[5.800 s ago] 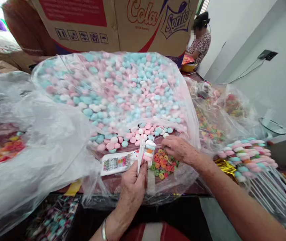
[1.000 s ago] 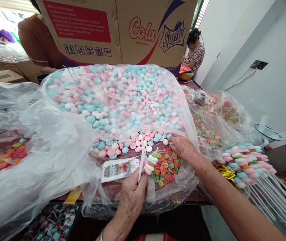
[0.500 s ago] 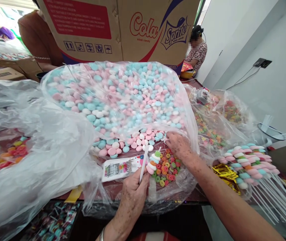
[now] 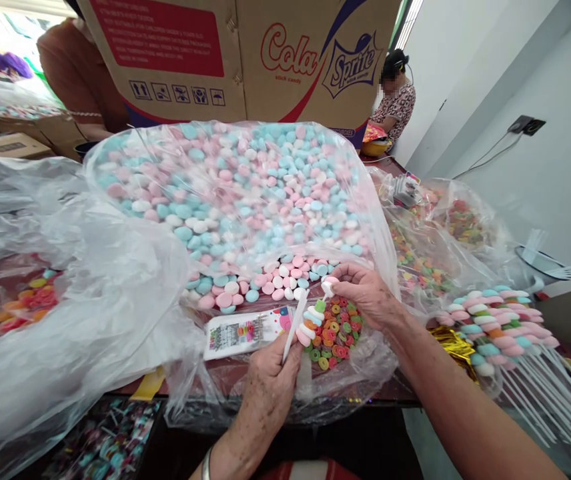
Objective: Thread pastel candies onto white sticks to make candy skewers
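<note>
The candy skewer (image 4: 310,323) stands up at a slant out of the left hand (image 4: 271,370), its stacked pink, white, orange and blue pieces just above the thumb and fingers, with a green piece uppermost. That hand is closed around its lower end and also grips white sticks (image 4: 295,327), which rise just left of the stack. The right hand (image 4: 363,290), above and to the right of the left one, pinches a pale pink-and-white candy (image 4: 330,284) between thumb and fingers, right by the skewer's upper tip; whether the stick has entered it is hard to tell. Below the right hand, and just right of the skewer, lies a heap of sugared gummy rings (image 4: 338,340). Left of the left hand's fingertips is a printed packet (image 4: 243,332) on the counter (image 4: 403,391). Beyond both hands, loose round candies (image 4: 275,280) spill from a big clear bag (image 4: 235,193) full of pink, blue and white ones. Well to the right of the right hand, finished-looking skewers (image 4: 498,323) lie piled beside gold strips (image 4: 453,347). Farthest ahead of the hands, behind the bag, stands a cardboard carton (image 4: 250,87).
</note>
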The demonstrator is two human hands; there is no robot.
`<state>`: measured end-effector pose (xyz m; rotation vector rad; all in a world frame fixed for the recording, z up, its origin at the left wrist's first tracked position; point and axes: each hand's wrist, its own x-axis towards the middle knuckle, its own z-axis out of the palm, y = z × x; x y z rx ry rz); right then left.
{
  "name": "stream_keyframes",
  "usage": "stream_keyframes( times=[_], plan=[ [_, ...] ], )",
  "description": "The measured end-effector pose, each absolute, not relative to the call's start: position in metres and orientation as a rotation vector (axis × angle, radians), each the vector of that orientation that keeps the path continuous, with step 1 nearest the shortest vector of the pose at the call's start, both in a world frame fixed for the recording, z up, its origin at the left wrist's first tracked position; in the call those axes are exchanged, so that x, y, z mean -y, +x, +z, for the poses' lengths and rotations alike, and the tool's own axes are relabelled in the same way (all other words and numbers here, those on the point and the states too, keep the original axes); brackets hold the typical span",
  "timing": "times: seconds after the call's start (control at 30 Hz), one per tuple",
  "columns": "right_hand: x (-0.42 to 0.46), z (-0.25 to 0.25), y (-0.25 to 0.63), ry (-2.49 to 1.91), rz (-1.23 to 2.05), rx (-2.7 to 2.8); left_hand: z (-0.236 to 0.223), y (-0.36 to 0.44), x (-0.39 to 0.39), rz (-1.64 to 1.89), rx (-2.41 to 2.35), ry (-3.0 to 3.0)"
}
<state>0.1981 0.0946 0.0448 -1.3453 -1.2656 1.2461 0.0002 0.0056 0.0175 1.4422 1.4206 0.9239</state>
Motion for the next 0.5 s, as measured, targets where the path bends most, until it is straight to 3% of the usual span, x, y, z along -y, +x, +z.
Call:
stream_keyframes(
  times=[0.13, 0.5],
  plan=[
    [-0.0859, 0.0492, 0.1946, -1.181, 1.473, 1.001, 0.0181, 0.0004, -0.0054, 0.906, -1.433, 1.469],
    [-0.0852, 0.0441, 0.1948, -1.15, 1.449, 1.09, 0.0165, 0.0013, -0.0073, 0.898, -1.445, 1.493]
  ],
)
